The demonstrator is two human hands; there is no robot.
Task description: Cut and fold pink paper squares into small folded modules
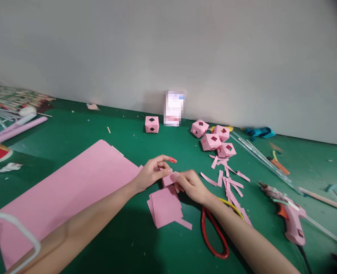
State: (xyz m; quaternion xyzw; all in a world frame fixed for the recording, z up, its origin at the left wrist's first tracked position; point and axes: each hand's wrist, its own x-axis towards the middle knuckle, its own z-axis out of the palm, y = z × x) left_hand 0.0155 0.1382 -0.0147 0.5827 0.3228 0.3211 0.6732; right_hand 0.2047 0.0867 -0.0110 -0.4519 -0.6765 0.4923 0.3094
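Observation:
Between my two hands is a small folded piece of pink paper (pixel 169 179). My left hand (pixel 154 171) has its thumb and fingers closed on the paper's left end, with the index finger, wrapped in a red band at the tip, stretched out. My right hand (pixel 191 185) pinches the right end between thumb and fingers. Just below lies a small stack of pink paper squares (pixel 166 207), with a strip poking out at its lower right. Red-handled scissors (pixel 216 243) lie partly under my right forearm, their blades hidden.
A large pink sheet (pixel 68 190) lies left. Pink cut-out cubes (pixel 211 141) and paper strips (pixel 228 186) are at right, one more cube (pixel 151 125) behind. A blurred-out phone-like screen (pixel 174 108) leans on the wall. A pink glue gun (pixel 291 217) lies far right.

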